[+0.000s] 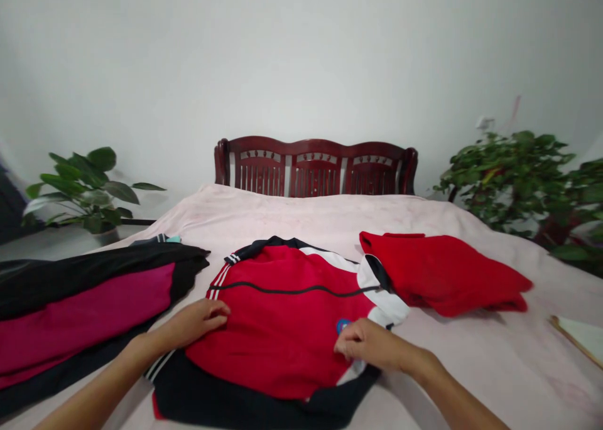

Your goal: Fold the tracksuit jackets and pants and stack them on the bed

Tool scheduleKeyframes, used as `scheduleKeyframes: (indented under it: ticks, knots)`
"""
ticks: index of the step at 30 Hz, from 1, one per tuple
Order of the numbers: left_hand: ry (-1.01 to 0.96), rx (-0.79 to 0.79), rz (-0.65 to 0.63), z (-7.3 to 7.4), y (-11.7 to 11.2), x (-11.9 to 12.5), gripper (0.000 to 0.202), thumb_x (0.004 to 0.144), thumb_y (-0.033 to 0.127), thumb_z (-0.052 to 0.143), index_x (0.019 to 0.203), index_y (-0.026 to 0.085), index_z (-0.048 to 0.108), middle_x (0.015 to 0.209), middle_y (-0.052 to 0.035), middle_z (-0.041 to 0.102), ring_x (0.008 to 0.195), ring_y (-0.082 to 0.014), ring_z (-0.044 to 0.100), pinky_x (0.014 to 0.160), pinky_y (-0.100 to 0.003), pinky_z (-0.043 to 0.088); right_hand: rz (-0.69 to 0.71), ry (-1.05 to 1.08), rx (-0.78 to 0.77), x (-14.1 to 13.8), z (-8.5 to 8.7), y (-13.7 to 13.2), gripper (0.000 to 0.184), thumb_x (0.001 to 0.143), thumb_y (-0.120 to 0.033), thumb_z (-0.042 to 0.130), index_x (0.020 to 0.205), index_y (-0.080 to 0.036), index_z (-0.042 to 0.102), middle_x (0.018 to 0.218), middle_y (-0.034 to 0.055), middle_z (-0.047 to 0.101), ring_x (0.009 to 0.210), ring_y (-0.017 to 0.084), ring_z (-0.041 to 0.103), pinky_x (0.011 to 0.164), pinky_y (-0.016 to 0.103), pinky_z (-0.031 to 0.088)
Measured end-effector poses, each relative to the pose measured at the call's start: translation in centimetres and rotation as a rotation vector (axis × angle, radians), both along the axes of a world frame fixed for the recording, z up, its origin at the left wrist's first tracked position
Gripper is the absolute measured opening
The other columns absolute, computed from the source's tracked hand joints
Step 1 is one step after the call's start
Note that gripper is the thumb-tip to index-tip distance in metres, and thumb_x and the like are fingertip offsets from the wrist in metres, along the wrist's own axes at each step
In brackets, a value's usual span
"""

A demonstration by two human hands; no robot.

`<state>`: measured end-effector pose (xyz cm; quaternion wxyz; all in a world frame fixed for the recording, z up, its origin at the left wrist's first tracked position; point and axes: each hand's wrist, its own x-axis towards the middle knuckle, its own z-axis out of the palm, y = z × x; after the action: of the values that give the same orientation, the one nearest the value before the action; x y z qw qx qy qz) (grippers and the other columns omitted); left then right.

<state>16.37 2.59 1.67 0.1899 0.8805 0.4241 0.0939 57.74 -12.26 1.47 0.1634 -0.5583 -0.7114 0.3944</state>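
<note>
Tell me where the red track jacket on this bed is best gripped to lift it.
Probably by the navy lower band, coming from the near side. The red track jacket lies flat, and that band is its closest edge, while the left hand and right hand rest further up on the red front.

We are facing a plain white wall (301, 59) rising behind a dark red carved wooden headboard (315, 169), with a pale pink bedspread (292, 220) stretching toward it. We are seeing a broad-leaved potted plant (85, 188) standing on the grey floor (42, 245) at left and a bushy green plant (513, 179) crowding in at right, while soft, even light is falling across the room.
</note>
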Motion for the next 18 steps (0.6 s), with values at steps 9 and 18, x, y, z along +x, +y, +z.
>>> scheduleKeyframes:
  ticks: [9,18]
  knots:
    - [0.020,-0.138,0.357,2.0,5.7,0.8,0.037,0.075,0.053,0.056,0.060,0.021,0.067,0.065,-0.0073,0.070,0.070,-0.0271,0.068,0.065,-0.031,0.047,-0.481,-0.406,0.424,6.6,1.7,12.2,0.041,0.088,-0.018,0.039,0.118,-0.017,0.068,0.121,0.0073,0.070,0.112,0.019,0.063,0.098,0.028,0.044]
    - [-0.130,0.012,0.720,-2.2,14.5,4.7,0.052,0.070,0.041,0.065,0.107,0.005,0.065,0.114,-0.0280,0.069,0.116,-0.0399,0.061,0.087,-0.040,0.049,-0.661,-0.686,0.292,5.0,-0.7,18.6,0.045,0.095,-0.029,0.042,0.131,-0.007,0.056,0.134,0.0227,0.058,0.124,0.030,0.054,0.100,0.040,0.041]
